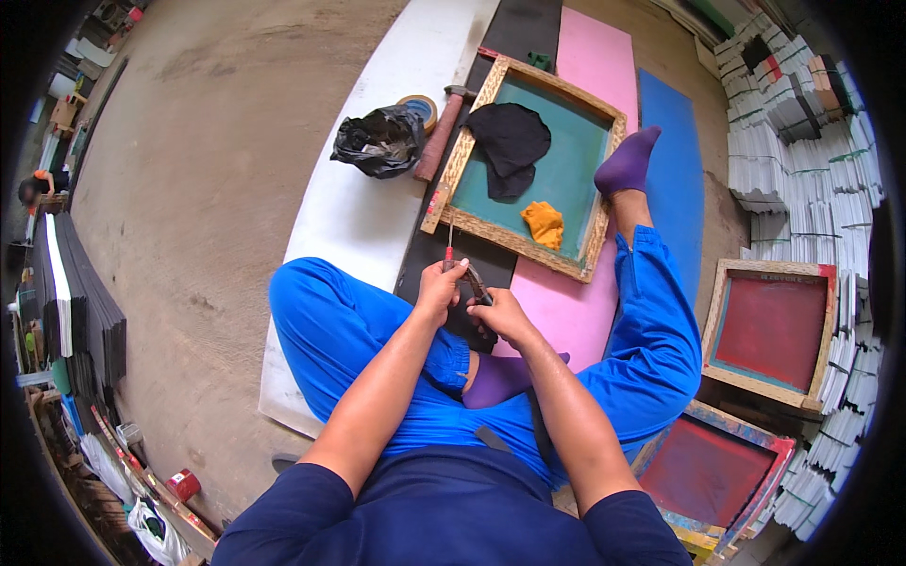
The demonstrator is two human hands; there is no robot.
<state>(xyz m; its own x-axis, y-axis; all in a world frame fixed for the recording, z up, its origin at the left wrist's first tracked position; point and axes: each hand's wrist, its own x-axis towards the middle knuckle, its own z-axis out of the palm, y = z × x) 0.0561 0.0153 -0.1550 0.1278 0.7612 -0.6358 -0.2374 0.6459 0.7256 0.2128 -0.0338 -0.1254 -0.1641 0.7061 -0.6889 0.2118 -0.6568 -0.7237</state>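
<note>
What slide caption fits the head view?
Left hand grips a slim red-handled metal tool, right hand a dark curved tool, before a wooden-framed green panel.

I'm looking at a scuffed brown floor that spreads well to the left of the blue mat. Bundled white stacks rise to its right; far to its left lean what might be dark sheets.
</note>
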